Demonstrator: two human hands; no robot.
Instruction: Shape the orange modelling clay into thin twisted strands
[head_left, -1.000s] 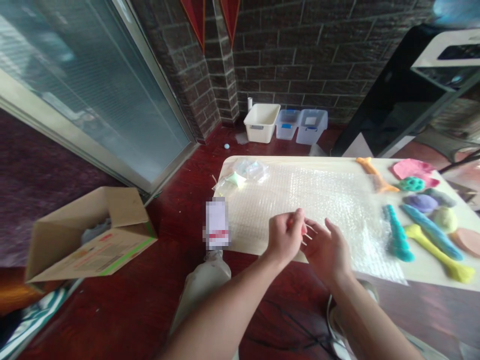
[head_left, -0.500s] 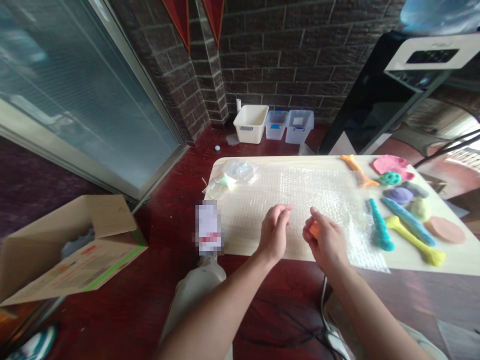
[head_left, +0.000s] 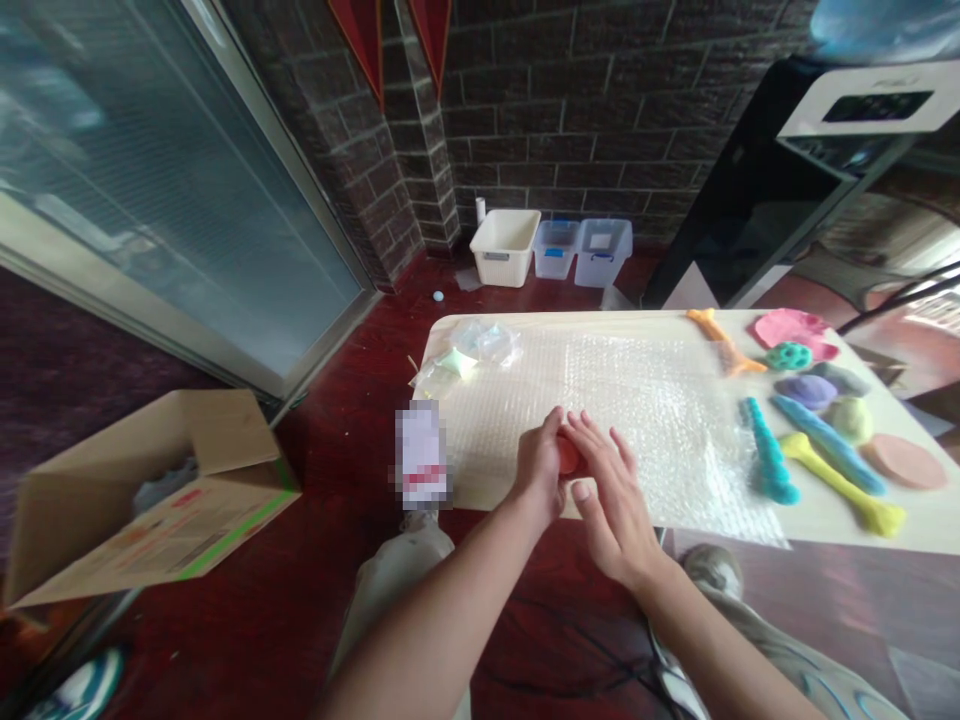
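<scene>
left hand [head_left: 538,465] curled around red clay lump [head_left: 568,456], right hand [head_left: 609,490] open against it — lump between palms, above bubble wrap [head_left: 637,400]. formed pieces, yellow bone [head_left: 844,487] included, already on table [head_left: 926,530] toward three o'clock; lump not down — seemingly unfinished.

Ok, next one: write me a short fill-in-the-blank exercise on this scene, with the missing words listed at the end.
The small lump between the left hand and the right hand is ____ in color.
The clear sheet spread over the table is ____ wrap.
Beyond the table, a row of ____ bins stands near the wall.
The open box at the picture's left is made of ____.

Missing words: red; bubble; three; cardboard
</scene>
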